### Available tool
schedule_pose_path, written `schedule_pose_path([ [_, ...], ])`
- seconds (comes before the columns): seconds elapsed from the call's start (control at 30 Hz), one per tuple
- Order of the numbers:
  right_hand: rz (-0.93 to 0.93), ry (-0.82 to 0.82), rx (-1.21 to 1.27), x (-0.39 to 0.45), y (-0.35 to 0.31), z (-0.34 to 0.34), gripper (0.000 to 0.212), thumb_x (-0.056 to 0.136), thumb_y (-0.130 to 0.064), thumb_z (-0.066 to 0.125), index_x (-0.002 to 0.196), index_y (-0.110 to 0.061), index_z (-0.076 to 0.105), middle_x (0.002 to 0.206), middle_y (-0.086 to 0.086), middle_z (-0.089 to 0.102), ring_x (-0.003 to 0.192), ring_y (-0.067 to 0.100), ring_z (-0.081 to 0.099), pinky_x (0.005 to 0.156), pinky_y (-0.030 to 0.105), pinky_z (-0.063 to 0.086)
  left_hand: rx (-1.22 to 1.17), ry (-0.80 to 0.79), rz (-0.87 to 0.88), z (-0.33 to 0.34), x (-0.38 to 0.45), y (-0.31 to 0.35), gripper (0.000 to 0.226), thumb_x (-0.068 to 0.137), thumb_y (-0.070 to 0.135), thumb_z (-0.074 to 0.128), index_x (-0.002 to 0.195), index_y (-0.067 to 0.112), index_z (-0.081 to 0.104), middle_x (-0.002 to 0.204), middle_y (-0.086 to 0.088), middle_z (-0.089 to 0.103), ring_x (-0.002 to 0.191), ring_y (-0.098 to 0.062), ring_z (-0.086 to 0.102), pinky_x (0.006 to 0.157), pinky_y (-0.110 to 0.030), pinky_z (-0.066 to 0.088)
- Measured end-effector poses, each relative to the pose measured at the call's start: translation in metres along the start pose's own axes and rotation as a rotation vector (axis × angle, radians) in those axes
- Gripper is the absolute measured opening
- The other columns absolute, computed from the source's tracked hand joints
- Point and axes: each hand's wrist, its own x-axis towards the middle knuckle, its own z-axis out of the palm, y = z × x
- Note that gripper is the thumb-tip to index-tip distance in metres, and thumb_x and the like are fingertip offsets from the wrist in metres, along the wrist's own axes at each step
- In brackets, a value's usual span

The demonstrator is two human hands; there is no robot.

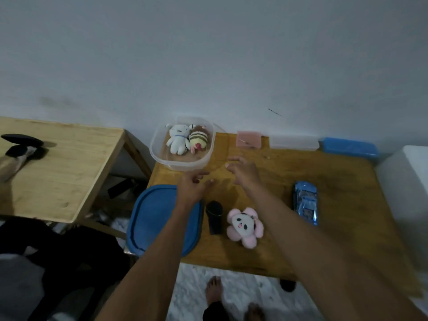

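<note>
Here, clear tub (154,149) holds white plush (177,140), striped plush (198,141); left hand (192,189), right hand (246,173) near it, fingers spread.

A forearm hides part of the blue lid (150,218). The white box (407,193) is cut off at the right edge. The left hand (193,188) and right hand (244,172) look blurred.

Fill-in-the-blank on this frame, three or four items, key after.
1. The clear container holds ___ plush toys.
2. The left forearm crosses the ___ lid.
3. The panda plush lies between the black cylinder and the toy ___.
4. The left hand and right hand hold ___.
Missing: two, blue, car, nothing.
</note>
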Motion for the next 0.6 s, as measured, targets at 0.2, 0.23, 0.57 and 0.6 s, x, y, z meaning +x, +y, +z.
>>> schedule_pose_path([
  [0.2,0.1,-0.1,-0.162,-0.033,0.064,-0.039,0.023,0.086,-0.021,0.074,0.109,-0.02,0.072,0.117,-0.002,0.064,0.109,0.018,0.06,0.087,0.034,0.052,0.219,-0.07,-0.041,0.032,-0.049,-0.022,0.048,0.073,0.026,0.088,0.118,0.02,0.074,0.109,-0.006,0.059,0.097,-0.02,0.06,0.081,-0.027,0.048],
  [0.23,0.111,-0.128,-0.198,-0.038,0.073,-0.044,0.026,0.085,-0.022,0.074,0.111,-0.021,0.072,0.117,-0.004,0.062,0.109,0.016,0.06,0.086,0.032,0.052,0.249,-0.075,-0.048,0.035,-0.054,-0.025,0.051,0.072,0.027,0.089,0.12,0.02,0.073,0.111,-0.008,0.06,0.098,-0.021,0.059,0.083,-0.028,0.048],
  [0.57,-0.045,-0.194,-0.463,-0.069,0.121,-0.052,0.081,0.069,-0.041,0.086,0.142,-0.027,0.054,0.142,0.001,0.057,0.121,0.023,0.058,0.095,0.04,0.053,0.395,-0.112,-0.072,0.053,-0.075,-0.04,0.067,0.076,0.02,0.087,0.137,0.023,0.06,0.127,-0.016,0.058,0.118,-0.032,0.056,0.1,-0.039,0.047],
  [0.6,-0.052,-0.194,-0.467,-0.069,0.123,-0.051,0.081,0.071,-0.04,0.086,0.143,-0.026,0.053,0.143,0.002,0.056,0.123,0.023,0.057,0.095,0.038,0.052,0.403,-0.118,-0.067,0.054,-0.075,-0.04,0.068,0.076,0.02,0.086,0.138,0.023,0.059,0.127,-0.015,0.059,0.118,-0.033,0.056,0.099,-0.039,0.048],
])
